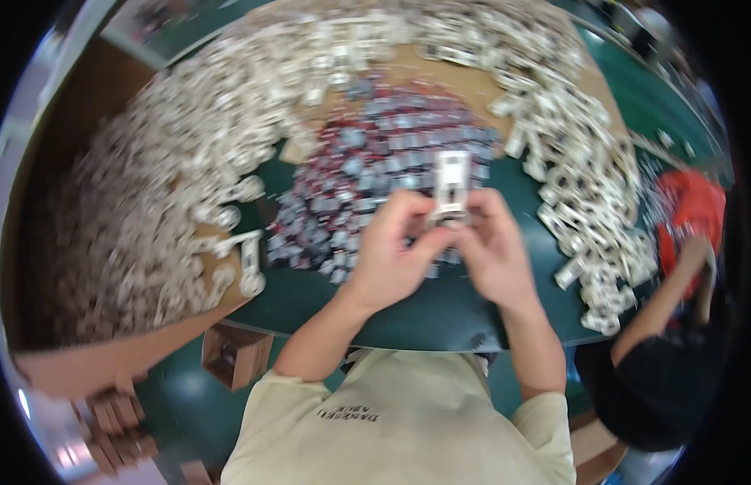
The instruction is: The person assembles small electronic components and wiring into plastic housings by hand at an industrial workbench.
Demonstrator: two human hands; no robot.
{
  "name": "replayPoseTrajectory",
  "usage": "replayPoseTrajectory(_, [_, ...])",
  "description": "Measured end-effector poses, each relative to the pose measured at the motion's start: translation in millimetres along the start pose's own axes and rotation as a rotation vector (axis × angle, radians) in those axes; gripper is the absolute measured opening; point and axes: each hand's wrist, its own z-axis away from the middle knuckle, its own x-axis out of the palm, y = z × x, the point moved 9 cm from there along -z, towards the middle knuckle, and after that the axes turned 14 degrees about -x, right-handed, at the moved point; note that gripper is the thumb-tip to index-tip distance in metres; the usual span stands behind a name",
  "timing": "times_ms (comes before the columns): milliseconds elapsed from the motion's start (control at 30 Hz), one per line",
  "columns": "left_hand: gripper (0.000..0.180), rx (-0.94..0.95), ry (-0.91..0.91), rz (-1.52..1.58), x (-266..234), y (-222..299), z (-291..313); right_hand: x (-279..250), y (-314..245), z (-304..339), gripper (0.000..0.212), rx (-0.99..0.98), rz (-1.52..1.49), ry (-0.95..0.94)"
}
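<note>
Between my two hands, over the near middle of the green table [375, 319], a white oblong plastic housing [451, 174] stands upright with a pale rectangular face. My left hand [398, 246] grips its lower left side, fingers curled and thumb against its base. On the other side my right hand [494, 246] closes round its lower right, and both thumbs meet at the bottom end. Just beyond lies a heap of small grey blocks with dark red parts [375, 153], too blurred to tell their kind. My fingers hide the housing's lower end.
A big cardboard box [133, 343] at the left overflows with white plastic housings [173, 194]. More white housings [585, 194] curve along the right. At the far right another person [658, 364] reaches toward a red bag [689, 210]. A small open carton [236, 354] sits below the table edge.
</note>
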Motion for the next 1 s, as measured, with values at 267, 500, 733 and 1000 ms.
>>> replayPoseTrajectory(267, [0.038,0.119,0.545,-0.613,-115.5,60.3,60.3,-117.3,-57.5,-11.3,0.038,-0.229,0.627,0.455])
replayPoseTrajectory(500, [0.044,-0.22,0.875,-1.055,-191.4,-20.8,93.9,-89.7,-44.5,-13.2,0.04,-0.142,0.646,0.265])
replayPoseTrajectory(733, [0.041,-0.121,0.99,-0.409,-250.7,-36.4,35.1,-87.4,-44.1,-10.5,0.042,-0.154,0.711,0.222])
replayPoseTrajectory(1000, [0.037,-0.096,0.901,-0.221,-275.4,-2.2,-24.9,-143.5,-88.5,-3.5,0.052,-0.288,1.185,0.507])
